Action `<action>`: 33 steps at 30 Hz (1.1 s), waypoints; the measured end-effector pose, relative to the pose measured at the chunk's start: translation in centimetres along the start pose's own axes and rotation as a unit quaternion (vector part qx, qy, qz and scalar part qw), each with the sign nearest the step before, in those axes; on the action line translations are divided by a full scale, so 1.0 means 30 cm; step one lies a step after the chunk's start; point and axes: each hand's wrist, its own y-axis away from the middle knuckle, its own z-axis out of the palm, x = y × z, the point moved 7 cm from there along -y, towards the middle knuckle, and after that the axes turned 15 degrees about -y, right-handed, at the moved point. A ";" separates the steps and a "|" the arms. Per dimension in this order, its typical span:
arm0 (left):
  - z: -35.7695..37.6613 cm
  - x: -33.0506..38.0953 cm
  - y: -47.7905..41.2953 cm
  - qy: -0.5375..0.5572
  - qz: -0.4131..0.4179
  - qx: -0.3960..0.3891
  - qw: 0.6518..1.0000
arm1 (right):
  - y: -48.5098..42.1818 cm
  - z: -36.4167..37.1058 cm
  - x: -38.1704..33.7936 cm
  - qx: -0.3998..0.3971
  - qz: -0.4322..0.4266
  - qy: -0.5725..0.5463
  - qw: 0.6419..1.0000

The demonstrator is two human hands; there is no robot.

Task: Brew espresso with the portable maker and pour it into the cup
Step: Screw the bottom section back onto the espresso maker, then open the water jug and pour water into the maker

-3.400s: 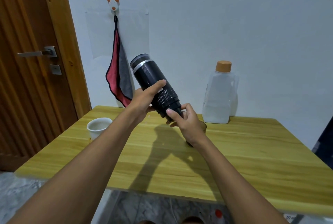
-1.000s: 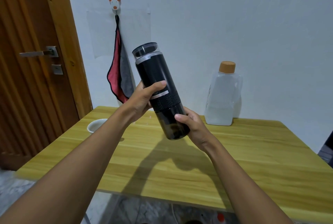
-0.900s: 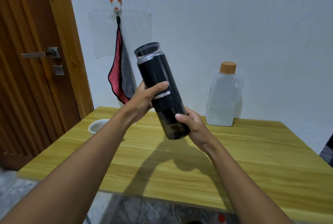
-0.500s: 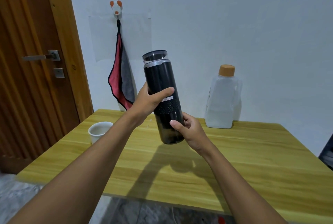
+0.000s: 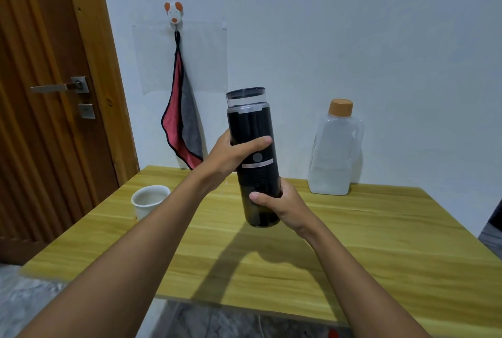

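The black portable espresso maker (image 5: 251, 131) is held nearly upright above the wooden table (image 5: 380, 242), its clear lid on top and a round button facing me. My left hand (image 5: 231, 155) grips its middle, thumb across the front. My right hand (image 5: 282, 204) grips the dark translucent bottom section, which hangs clear of the tabletop. A white cup (image 5: 148, 200) stands on the table to the left, apart from both hands.
A clear plastic water jug (image 5: 332, 152) with an orange cap stands at the back of the table by the wall. A red and grey cloth (image 5: 182, 125) hangs from a wall hook. A wooden door (image 5: 40, 93) is at the left.
The maker has swung from tilted, top leaning left, to almost upright. The bottom section, absent at first, is now on its lower end under my right hand. The view has shifted slightly.
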 end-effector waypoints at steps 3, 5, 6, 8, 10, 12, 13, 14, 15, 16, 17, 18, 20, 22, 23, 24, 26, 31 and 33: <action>0.008 -0.011 0.007 -0.006 0.009 0.024 1.000 | -0.002 -0.011 0.013 0.006 -0.005 0.017 1.000; 0.020 -0.020 0.008 -0.013 0.009 0.028 0.999 | 0.002 -0.018 0.031 0.020 -0.012 0.035 0.999; 0.026 -0.024 0.007 -0.019 0.008 0.027 0.999 | 0.005 -0.020 0.041 0.030 -0.019 0.042 0.999; 0.036 -0.031 0.001 -0.032 0.007 0.015 0.999 | 0.010 -0.023 0.066 0.052 -0.032 0.044 0.997; 0.044 -0.046 -0.006 -0.039 0.001 0.006 0.999 | 0.009 -0.027 0.089 0.060 -0.028 0.044 0.997; 0.049 -0.078 -0.011 -0.033 -0.017 0.005 0.999 | 0.001 -0.039 0.108 0.054 -0.006 0.057 0.997; 0.051 -0.098 -0.012 -0.030 -0.025 0.001 0.999 | -0.006 -0.049 0.118 0.052 0.009 0.069 0.996; 0.056 -0.119 -0.012 -0.032 -0.031 -0.005 0.999 | -0.013 -0.059 0.132 0.051 0.024 0.080 0.995; 0.060 -0.139 -0.011 -0.039 -0.038 -0.014 0.998 | -0.021 -0.068 0.150 0.051 0.039 0.088 0.994; 0.068 -0.161 -0.009 -0.047 -0.047 -0.025 0.997 | -0.029 -0.074 0.173 0.053 0.055 0.091 0.993; 0.075 -0.181 -0.008 -0.053 -0.058 -0.034 0.996 | -0.034 -0.079 0.196 0.059 0.068 0.093 0.992; 0.079 -0.204 -0.009 -0.056 -0.070 -0.042 0.995 | -0.039 -0.080 0.219 0.067 0.077 0.092 0.991; 0.088 -0.243 -0.012 -0.057 -0.090 -0.054 0.993 | -0.043 -0.085 0.260 0.082 0.083 0.083 0.990; 0.095 -0.274 -0.012 -0.059 -0.103 -0.062 0.991 | -0.039 -0.090 0.296 0.091 0.093 0.064 0.989; 0.097 -0.287 -0.012 -0.060 -0.106 -0.063 0.991 | -0.040 -0.093 0.315 0.092 0.097 0.058 0.989; 0.099 -0.298 -0.010 -0.060 -0.107 -0.062 0.991 | -0.041 -0.095 0.331 0.092 0.098 0.055 0.989; 0.098 -0.311 -0.010 -0.056 -0.106 -0.059 0.991 | -0.044 -0.095 0.346 0.091 0.094 0.062 0.989; 0.102 -0.320 -0.008 -0.066 -0.090 -0.066 0.991 | -0.036 -0.109 0.340 0.052 0.117 0.079 0.989; 0.111 -0.321 -0.001 -0.071 -0.078 -0.066 0.992 | -0.026 -0.120 0.322 0.023 0.144 0.106 0.984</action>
